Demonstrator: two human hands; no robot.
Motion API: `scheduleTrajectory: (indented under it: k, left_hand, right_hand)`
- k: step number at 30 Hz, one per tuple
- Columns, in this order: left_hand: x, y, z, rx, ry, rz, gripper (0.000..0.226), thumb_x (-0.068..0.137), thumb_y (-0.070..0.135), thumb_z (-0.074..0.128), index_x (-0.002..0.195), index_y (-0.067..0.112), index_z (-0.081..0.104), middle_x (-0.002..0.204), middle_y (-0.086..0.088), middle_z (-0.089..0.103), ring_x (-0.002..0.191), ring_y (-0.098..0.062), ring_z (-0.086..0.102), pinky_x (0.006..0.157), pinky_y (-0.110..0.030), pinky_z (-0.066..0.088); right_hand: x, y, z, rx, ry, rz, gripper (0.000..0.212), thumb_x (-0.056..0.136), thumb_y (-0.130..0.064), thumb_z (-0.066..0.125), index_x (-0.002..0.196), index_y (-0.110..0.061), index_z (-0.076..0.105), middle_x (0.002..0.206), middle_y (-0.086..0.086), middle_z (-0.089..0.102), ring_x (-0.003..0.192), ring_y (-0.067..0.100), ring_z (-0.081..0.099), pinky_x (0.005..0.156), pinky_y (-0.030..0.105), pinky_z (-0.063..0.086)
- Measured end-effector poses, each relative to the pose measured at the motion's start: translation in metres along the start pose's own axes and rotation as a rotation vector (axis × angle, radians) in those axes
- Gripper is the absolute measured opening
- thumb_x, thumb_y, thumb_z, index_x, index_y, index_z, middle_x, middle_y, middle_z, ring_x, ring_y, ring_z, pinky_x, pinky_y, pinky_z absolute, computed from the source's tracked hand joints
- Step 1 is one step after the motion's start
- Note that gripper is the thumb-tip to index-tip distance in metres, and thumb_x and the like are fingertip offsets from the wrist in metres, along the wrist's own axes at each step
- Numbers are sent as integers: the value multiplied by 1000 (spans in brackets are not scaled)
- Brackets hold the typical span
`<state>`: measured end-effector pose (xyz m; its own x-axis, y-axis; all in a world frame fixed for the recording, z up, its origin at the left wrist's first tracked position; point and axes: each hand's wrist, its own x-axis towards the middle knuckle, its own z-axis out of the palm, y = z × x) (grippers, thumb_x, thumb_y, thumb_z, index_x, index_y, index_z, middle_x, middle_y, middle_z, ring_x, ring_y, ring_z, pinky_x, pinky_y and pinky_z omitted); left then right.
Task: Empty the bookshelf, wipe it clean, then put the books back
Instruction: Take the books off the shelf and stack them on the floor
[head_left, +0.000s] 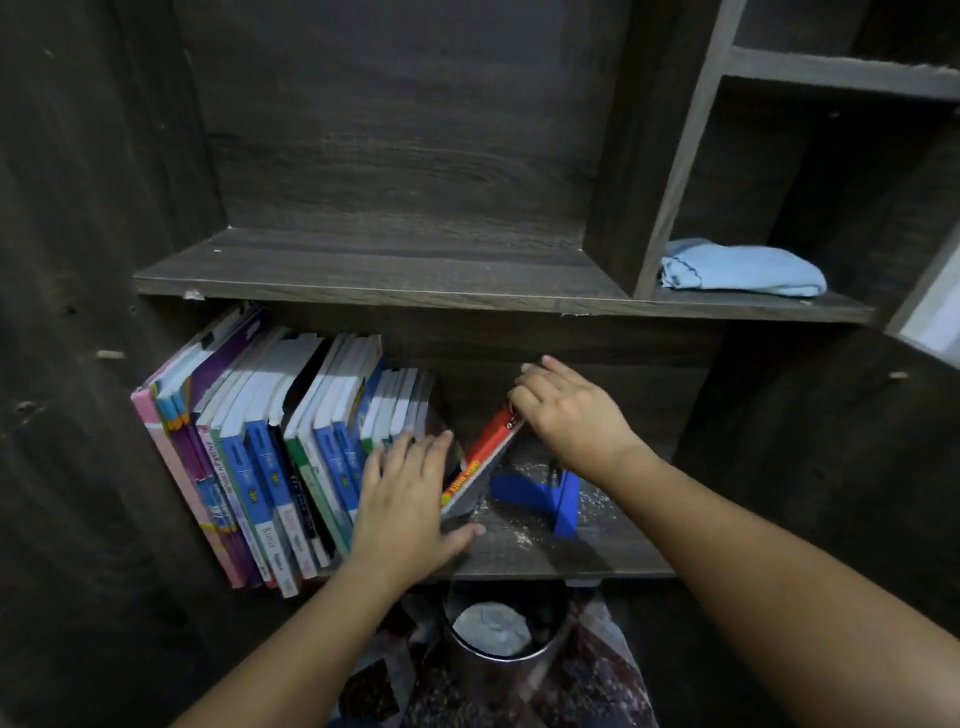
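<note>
A row of upright books (270, 457) with blue, pink and purple spines fills the left half of the lower shelf (561, 564). My left hand (410, 499) lies flat with straight fingers against the right end of that row. A red-spined book (485, 452) leans to the right away from the row. My right hand (566, 410) grips its top corner. A blue bookend (545, 496) lies on the dusty shelf under my right wrist.
A folded light blue cloth (743, 270) rests in the right compartment of the upper shelf (363, 275), whose middle section holds nothing. Below the lower shelf stands a round bin (498, 629) with crumpled paper inside, on a patterned rug.
</note>
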<state>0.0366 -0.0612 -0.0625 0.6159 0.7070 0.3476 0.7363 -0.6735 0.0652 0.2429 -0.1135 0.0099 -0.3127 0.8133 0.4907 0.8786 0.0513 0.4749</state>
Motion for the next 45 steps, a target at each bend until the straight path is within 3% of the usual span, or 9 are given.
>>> scheduleTrajectory:
  k: [3,6,13,17,24,32,37,41,45]
  left_hand:
    - [5,22,-11,-222,-52,-127,60,82,39,69,133,21,43,117,-3,61,107,-23,60,86,-36,50]
    - [12,33,-26,-146,-41,-7,24,84,23,63,106,18,53,97,-8,66,90,-31,64,69,-38,51]
    - [3,94,-46,24,-287,452,26,87,38,60,108,21,60,104,-10,66,101,-32,62,78,-34,46]
    - [-12,144,-36,-1,-442,610,20,90,36,58,103,20,59,102,-11,64,99,-33,60,73,-34,43]
    - [-42,242,-9,-81,-588,787,16,90,33,58,101,22,60,100,-7,63,95,-28,61,72,-33,46]
    - [-78,336,41,-218,-820,869,13,89,32,61,100,25,62,96,1,64,89,-21,62,77,-37,52]
    - [-95,367,75,-263,-854,846,21,95,29,56,115,33,62,110,9,62,99,-14,57,64,-26,34]
    - [-102,390,101,-335,-888,811,31,96,27,55,127,26,58,124,3,62,107,-15,58,82,-26,47]
    - [-107,409,125,-341,-926,833,33,98,25,52,131,24,56,125,2,61,106,-14,59,83,-24,47]
  right_hand:
    - [-29,2,-27,68,-40,196,31,64,-5,82,92,-9,69,87,9,70,87,25,70,100,38,46]
    - [-60,1,-53,50,-113,369,35,51,-10,89,75,-13,64,67,3,61,63,25,64,73,33,55]
    - [-131,-24,-88,-35,-442,412,36,49,-34,87,77,-21,69,74,0,64,68,24,63,58,29,40]
    - [-185,-26,-94,118,-688,527,24,90,-28,60,112,-20,62,109,4,66,99,28,65,68,33,41]
    - [-293,-21,-118,377,-865,759,27,91,-32,55,116,-22,60,108,6,65,97,27,63,77,35,49]
    - [-403,-15,-116,614,-1077,1048,28,89,-27,56,115,-21,63,104,7,66,87,24,63,73,34,51]
    - [-462,-23,-90,681,-1180,1132,27,93,-20,52,117,-17,62,96,7,62,81,25,61,72,36,54]
    - [-511,-39,-57,671,-1227,1186,31,96,-23,47,124,-20,58,106,10,63,90,28,61,80,41,55]
    - [-555,-52,-24,648,-1286,1257,34,95,-15,48,128,-19,56,112,11,62,95,30,61,72,37,51]
